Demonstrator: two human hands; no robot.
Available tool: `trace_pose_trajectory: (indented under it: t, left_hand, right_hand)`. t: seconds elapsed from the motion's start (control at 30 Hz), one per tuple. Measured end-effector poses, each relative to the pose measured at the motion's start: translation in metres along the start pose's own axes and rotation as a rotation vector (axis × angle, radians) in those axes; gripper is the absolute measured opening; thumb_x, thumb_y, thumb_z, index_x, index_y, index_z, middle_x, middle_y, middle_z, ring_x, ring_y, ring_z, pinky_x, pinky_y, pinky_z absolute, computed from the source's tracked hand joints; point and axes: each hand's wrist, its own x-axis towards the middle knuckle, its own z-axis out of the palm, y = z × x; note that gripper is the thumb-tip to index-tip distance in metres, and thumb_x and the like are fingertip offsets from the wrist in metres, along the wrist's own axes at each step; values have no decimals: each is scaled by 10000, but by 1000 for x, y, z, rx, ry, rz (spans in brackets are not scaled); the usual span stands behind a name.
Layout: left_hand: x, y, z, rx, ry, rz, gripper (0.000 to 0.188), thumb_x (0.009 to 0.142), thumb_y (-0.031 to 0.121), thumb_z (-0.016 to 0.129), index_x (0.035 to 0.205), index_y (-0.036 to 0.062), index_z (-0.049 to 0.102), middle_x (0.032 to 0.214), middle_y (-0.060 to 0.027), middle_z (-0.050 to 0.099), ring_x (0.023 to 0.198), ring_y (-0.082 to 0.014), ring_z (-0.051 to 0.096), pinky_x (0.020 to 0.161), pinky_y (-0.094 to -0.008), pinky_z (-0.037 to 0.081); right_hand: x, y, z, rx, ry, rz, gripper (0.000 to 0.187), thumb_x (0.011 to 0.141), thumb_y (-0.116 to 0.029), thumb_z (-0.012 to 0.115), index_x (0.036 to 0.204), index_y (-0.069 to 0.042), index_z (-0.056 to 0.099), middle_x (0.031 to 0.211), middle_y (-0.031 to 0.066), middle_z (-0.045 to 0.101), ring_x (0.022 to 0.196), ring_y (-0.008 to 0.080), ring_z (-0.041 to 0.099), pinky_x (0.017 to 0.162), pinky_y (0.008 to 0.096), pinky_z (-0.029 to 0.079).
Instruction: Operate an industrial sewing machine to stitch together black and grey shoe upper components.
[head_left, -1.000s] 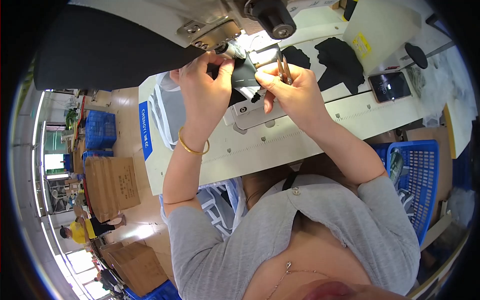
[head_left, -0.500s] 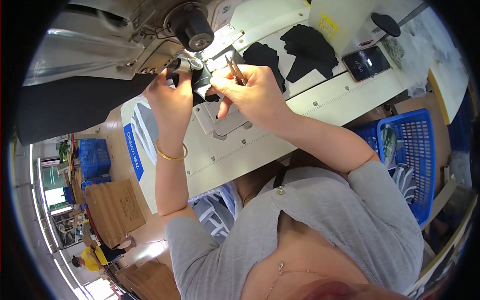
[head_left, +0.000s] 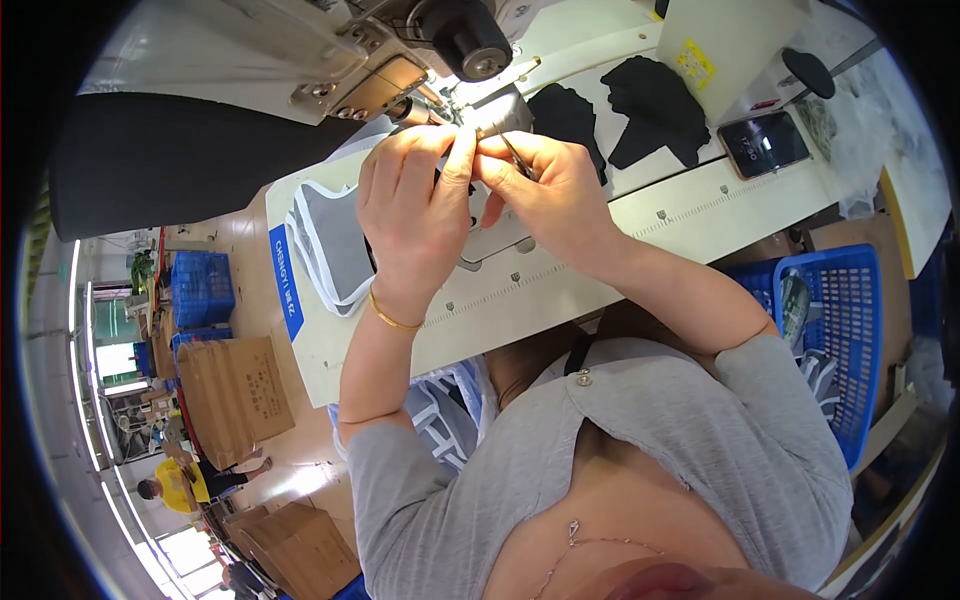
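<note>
Both my hands meet under the head of a sewing machine (head_left: 375, 85), fingertips close together in its bright light. My left hand (head_left: 415, 210), with a gold bangle at the wrist, has thumb and forefinger pinched; what they hold is hidden behind the fingers. My right hand (head_left: 560, 195) is closed around small, dark, pointed thread snips (head_left: 516, 157), its thumb and forefinger beside the left fingertips. Only bits of black show below the hands. Left of my left hand lies a grey fabric piece (head_left: 338, 240) with white edging.
Black fabric pieces (head_left: 655, 112) lie right of the machine, with a phone (head_left: 765, 145) beyond them. Broad black material (head_left: 190, 160) spans the left. A blue basket (head_left: 855, 340) stands at my right. Cardboard boxes (head_left: 235, 400) and a person in yellow (head_left: 180, 487) are farther left.
My left hand has turned and shifted right, coming up against the right fingertips. The black fabric between the hands is now mostly covered. The whole view has shifted slightly.
</note>
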Motion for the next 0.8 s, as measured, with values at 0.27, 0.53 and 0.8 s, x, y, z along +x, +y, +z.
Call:
trace_pose_trajectory:
  t: [0.27, 0.53, 0.8]
  left_hand:
    - [-4, 15, 0, -139, 61, -240, 130, 761, -42, 743, 873, 15, 707, 877, -60, 688, 776, -213, 638, 684, -312, 499]
    - [-7, 7, 3, -132, 83, -162, 183, 694, 4, 734, 872, 36, 707, 863, -42, 670, 808, -212, 636, 701, -328, 484]
    - [-3, 4, -2, -141, -15, -173, 168, 742, -44, 714, 902, 9, 716, 901, -66, 682, 837, -224, 645, 725, -329, 506]
  right_hand:
    - [-1, 9, 4, 141, -24, 6, 159, 931, -104, 583, 856, 29, 629, 687, 27, 622, 585, 65, 628, 504, 232, 465]
    - [-8, 4, 9, 156, -35, -7, 144, 919, -85, 528, 844, 15, 599, 672, 19, 598, 601, 65, 616, 528, 223, 450]
    - [-5, 6, 13, 201, -51, 31, 125, 910, -76, 510, 836, 1, 574, 652, 11, 573, 596, 76, 618, 516, 233, 437]
